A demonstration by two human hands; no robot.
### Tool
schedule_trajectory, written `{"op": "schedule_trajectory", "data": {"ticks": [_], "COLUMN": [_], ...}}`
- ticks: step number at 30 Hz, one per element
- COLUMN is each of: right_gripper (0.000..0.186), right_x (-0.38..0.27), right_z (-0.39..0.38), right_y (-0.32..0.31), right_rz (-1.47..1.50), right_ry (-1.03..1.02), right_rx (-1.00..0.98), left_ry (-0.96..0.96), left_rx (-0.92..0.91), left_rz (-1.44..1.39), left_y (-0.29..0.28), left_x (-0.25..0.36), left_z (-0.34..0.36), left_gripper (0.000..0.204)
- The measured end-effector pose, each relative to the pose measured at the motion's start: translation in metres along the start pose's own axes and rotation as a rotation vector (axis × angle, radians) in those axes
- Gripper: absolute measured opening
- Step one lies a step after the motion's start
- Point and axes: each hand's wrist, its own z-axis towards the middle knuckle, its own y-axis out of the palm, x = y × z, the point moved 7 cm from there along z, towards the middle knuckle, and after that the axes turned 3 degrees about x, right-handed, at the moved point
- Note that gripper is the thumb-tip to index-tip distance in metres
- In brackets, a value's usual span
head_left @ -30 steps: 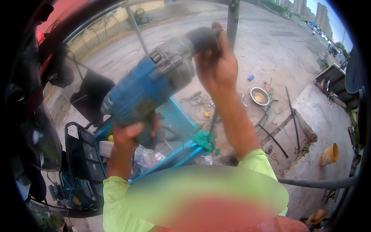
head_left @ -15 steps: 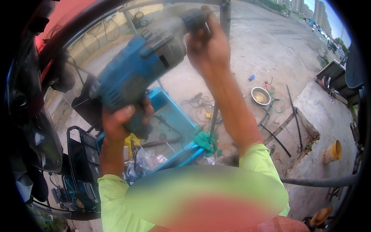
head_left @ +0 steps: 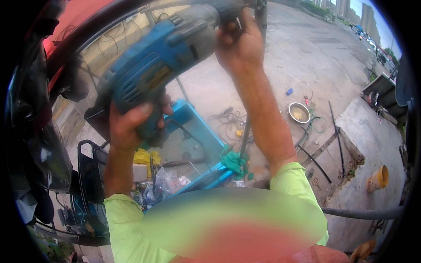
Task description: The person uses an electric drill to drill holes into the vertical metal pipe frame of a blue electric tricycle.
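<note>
Raised, the grey-fronted blue drill [head_left: 151, 65] has left fingers [head_left: 166, 105] and right fingers [head_left: 225, 38] curled round it.

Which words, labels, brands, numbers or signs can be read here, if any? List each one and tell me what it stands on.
None can be read well enough to quote.
Blue drill: the label on its side is too blurred to read.
Yellow bucket: any print on its side is too small to read.
Clear plastic bag: any print is too small to read.
</note>
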Motion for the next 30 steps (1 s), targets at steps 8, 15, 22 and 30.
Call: {"op": "schedule_trajectory", "data": {"ticks": [8, 15, 22, 30], "right_gripper": [0.023, 0.022, 0.017, 0.022], "right_x": [-0.004, -0.004, -0.001, -0.006], "right_z": [0.008, 0.01, 0.011, 0.016], "right_y": [-0.016, -0.017, -0.011, -0.015], "right_rz": [-0.101, -0.084, -0.023, -0.04], "right_ry": [-0.042, -0.009, 0.0, -0.039], "right_rx": [0.025, -0.03, 0.007, -0.024], "left_ry": [0.01, 0.047, 0.036, 0.048], "left_rx": [-0.015, -0.046, -0.046, -0.078], "left_rz": [0.005, -0.026, -0.006, -0.066], "left_y": [0.0, 0.003, -0.003, -0.001], "left_x": [-0.004, -0.003, -0.007, -0.01], "left_z": [0.006, 0.006, 0.007, 0.013], "left_gripper": [0.058, 0.053, 0.057, 0.049]}}
